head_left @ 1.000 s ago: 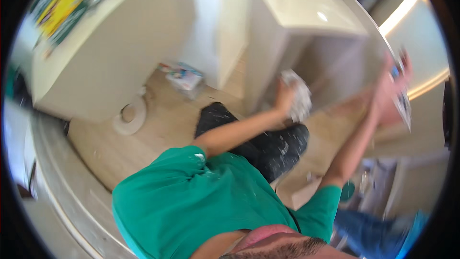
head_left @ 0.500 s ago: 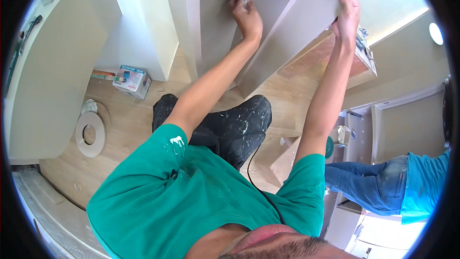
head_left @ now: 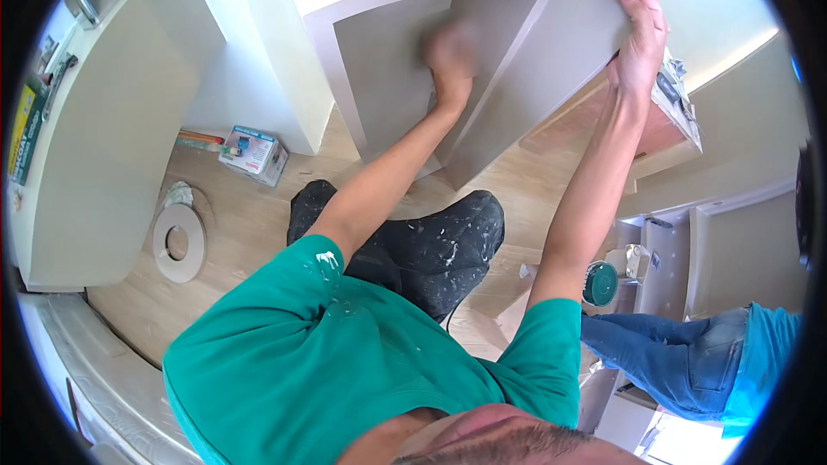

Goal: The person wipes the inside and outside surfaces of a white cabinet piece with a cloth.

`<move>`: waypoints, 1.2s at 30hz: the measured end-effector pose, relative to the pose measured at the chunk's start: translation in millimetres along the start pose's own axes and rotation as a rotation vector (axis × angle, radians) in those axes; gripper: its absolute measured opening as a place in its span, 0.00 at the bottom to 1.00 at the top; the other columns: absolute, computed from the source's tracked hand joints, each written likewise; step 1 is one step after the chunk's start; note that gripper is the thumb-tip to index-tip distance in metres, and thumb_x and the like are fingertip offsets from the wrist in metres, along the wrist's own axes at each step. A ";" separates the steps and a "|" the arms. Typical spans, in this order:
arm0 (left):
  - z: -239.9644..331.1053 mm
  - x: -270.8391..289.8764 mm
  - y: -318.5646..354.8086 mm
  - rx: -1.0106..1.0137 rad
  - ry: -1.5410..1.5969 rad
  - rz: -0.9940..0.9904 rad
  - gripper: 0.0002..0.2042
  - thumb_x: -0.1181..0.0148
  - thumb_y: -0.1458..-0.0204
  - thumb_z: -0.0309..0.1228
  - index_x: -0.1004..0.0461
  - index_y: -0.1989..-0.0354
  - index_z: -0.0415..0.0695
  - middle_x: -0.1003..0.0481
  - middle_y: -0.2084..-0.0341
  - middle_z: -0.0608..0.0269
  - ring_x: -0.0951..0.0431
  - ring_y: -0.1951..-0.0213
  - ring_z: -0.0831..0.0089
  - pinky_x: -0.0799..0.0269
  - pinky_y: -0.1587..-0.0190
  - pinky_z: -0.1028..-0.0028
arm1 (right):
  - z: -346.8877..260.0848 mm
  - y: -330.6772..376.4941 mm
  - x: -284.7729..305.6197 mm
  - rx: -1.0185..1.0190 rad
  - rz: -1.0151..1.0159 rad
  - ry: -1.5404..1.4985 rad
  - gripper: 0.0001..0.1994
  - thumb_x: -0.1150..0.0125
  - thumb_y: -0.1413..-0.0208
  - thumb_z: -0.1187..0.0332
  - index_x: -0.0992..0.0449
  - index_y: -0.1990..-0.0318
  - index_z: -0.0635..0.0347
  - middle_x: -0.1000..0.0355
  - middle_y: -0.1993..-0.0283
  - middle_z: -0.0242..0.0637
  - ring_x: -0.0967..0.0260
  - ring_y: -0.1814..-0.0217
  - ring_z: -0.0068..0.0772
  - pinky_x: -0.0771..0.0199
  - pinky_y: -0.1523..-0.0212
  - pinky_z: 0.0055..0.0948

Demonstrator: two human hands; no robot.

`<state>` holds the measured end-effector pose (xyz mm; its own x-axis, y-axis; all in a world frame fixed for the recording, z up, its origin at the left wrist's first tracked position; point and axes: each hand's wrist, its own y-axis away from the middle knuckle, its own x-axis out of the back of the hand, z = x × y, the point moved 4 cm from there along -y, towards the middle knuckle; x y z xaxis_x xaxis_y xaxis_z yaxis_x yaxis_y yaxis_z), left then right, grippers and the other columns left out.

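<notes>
A pale cabinet with an open front (head_left: pixel 323 30) stands before me, and my left hand (head_left: pixel 450 47) is inside it near the grey inner wall (head_left: pixel 379 43). Motion smears that hand, so its fingers and anything in them cannot be made out. My right hand (head_left: pixel 639 30) grips the edge of the cabinet's right side panel (head_left: pixel 551 60); its fingers hook over the far edge, with whitish smears on them. Below the opening are my knees in dark, paint-spotted trousers (head_left: pixel 431 237).
On the floor at left lie a ring-shaped disc (head_left: pixel 193 250) and a printed box (head_left: pixel 250 155). A curved pale panel (head_left: pixel 112 138) rises farther left. Past my right arm are a wooden box-like piece (head_left: pixel 594 116), a green lid (head_left: pixel 600 282) and another person in jeans (head_left: pixel 672 357).
My left hand has moved slightly lower inside the cabinet and is now blurred; a small whitish thing showed in its fingers before. My right hand keeps its hold. The whole view has shifted a little.
</notes>
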<state>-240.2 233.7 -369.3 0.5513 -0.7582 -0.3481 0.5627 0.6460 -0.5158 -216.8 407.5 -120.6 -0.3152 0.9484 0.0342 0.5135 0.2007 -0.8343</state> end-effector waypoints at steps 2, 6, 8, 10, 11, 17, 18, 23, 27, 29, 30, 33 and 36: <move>3.1 0.1 -5.1 -0.018 -0.053 0.045 0.09 0.42 0.38 0.24 0.20 0.52 0.34 0.23 0.54 0.52 0.22 0.51 0.60 0.29 0.45 0.65 | 4.5 0.6 10.5 -0.025 -0.012 0.003 0.11 0.53 0.38 0.76 0.21 0.62 0.66 0.22 0.61 0.44 0.32 0.32 0.52 0.38 0.31 0.42; 33.9 -18.4 -59.8 -0.201 -0.093 0.098 0.08 0.40 0.40 0.23 0.19 0.56 0.33 0.20 0.60 0.51 0.21 0.56 0.58 0.28 0.48 0.65 | 4.2 3.8 13.6 -0.065 0.003 -0.031 0.13 0.56 0.37 0.77 0.20 0.61 0.67 0.24 0.64 0.43 0.32 0.31 0.55 0.36 0.31 0.43; 29.4 -23.6 -68.3 -0.138 -0.071 0.113 0.08 0.40 0.41 0.23 0.19 0.56 0.33 0.20 0.60 0.51 0.21 0.58 0.57 0.27 0.48 0.65 | 3.1 2.2 7.7 -0.026 0.005 0.012 0.08 0.51 0.40 0.75 0.23 0.64 0.64 0.24 0.63 0.41 0.31 0.36 0.47 0.38 0.33 0.40; 12.8 -14.7 -54.8 -0.192 -0.116 0.092 0.06 0.39 0.42 0.20 0.19 0.58 0.34 0.20 0.63 0.52 0.20 0.60 0.60 0.26 0.51 0.66 | 1.3 -0.7 3.0 0.016 0.011 0.026 0.06 0.48 0.41 0.74 0.25 0.65 0.63 0.24 0.63 0.39 0.31 0.39 0.42 0.38 0.35 0.38; -13.7 -3.4 -43.0 -0.152 -0.133 0.099 0.06 0.39 0.43 0.19 0.19 0.60 0.35 0.20 0.65 0.51 0.20 0.61 0.58 0.26 0.53 0.65 | -0.6 -1.7 -3.7 0.033 0.012 0.008 0.05 0.48 0.42 0.74 0.25 0.65 0.63 0.24 0.63 0.39 0.31 0.40 0.41 0.38 0.36 0.37; 23.4 -27.8 -59.0 -0.285 -0.143 0.054 0.07 0.41 0.41 0.22 0.18 0.59 0.36 0.18 0.63 0.54 0.19 0.60 0.64 0.26 0.51 0.67 | 1.3 1.8 0.7 -0.047 0.042 0.069 0.05 0.48 0.43 0.75 0.25 0.67 0.63 0.25 0.62 0.39 0.31 0.41 0.38 0.38 0.37 0.35; 23.0 -28.0 -73.6 -0.266 -0.102 0.064 0.07 0.41 0.41 0.22 0.18 0.59 0.36 0.18 0.63 0.54 0.19 0.60 0.64 0.26 0.51 0.67 | -0.2 1.7 -4.3 -0.072 0.038 0.078 0.05 0.48 0.44 0.75 0.25 0.67 0.63 0.25 0.62 0.38 0.31 0.41 0.38 0.38 0.37 0.34; 22.4 -24.8 -44.6 -0.261 -0.053 0.065 0.06 0.41 0.40 0.21 0.18 0.58 0.37 0.19 0.65 0.55 0.20 0.59 0.67 0.27 0.53 0.70 | 10.2 5.2 4.9 -0.048 0.010 0.042 0.10 0.53 0.41 0.77 0.22 0.64 0.65 0.25 0.63 0.41 0.32 0.36 0.48 0.37 0.34 0.41; 20.2 -21.1 -67.9 -0.231 0.048 0.050 0.06 0.39 0.42 0.22 0.18 0.59 0.37 0.19 0.67 0.56 0.20 0.61 0.67 0.26 0.56 0.70 | 11.1 -0.3 8.7 -0.033 -0.035 -0.004 0.11 0.53 0.38 0.77 0.21 0.64 0.65 0.26 0.64 0.40 0.32 0.33 0.55 0.37 0.31 0.46; 19.9 -22.4 -90.4 -0.149 -0.027 0.017 0.06 0.37 0.43 0.21 0.18 0.59 0.38 0.19 0.66 0.55 0.20 0.63 0.66 0.25 0.57 0.68 | 5.7 1.3 -0.5 -0.030 -0.037 -0.015 0.08 0.47 0.38 0.77 0.20 0.62 0.65 0.24 0.64 0.39 0.30 0.36 0.48 0.34 0.35 0.40; 21.6 -21.7 -78.8 -0.174 -0.042 0.025 0.06 0.37 0.43 0.21 0.18 0.59 0.38 0.19 0.66 0.55 0.20 0.63 0.66 0.25 0.58 0.68 | 3.8 2.2 -4.1 -0.030 -0.038 -0.021 0.06 0.44 0.38 0.77 0.20 0.62 0.65 0.24 0.64 0.39 0.28 0.37 0.45 0.32 0.36 0.37; 35.8 -24.4 -46.8 -0.302 0.029 0.064 0.06 0.38 0.44 0.20 0.18 0.59 0.38 0.20 0.67 0.54 0.19 0.62 0.65 0.26 0.60 0.69 | 1.7 2.3 6.2 -0.006 -0.041 0.012 0.09 0.49 0.38 0.79 0.21 0.64 0.65 0.25 0.65 0.41 0.29 0.37 0.51 0.34 0.34 0.43; 14.3 -19.9 -66.1 -0.147 -0.051 0.116 0.07 0.39 0.46 0.18 0.18 0.60 0.39 0.20 0.65 0.53 0.18 0.63 0.57 0.24 0.59 0.63 | 3.5 -3.0 7.0 0.010 -0.058 -0.025 0.10 0.50 0.38 0.79 0.21 0.65 0.64 0.25 0.66 0.42 0.29 0.37 0.53 0.36 0.33 0.46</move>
<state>-279.6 207.3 -317.0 0.6401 -0.6713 -0.3737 0.3993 0.7063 -0.5846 -223.3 412.7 -119.8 -0.3642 0.9288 0.0693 0.4857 0.2528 -0.8368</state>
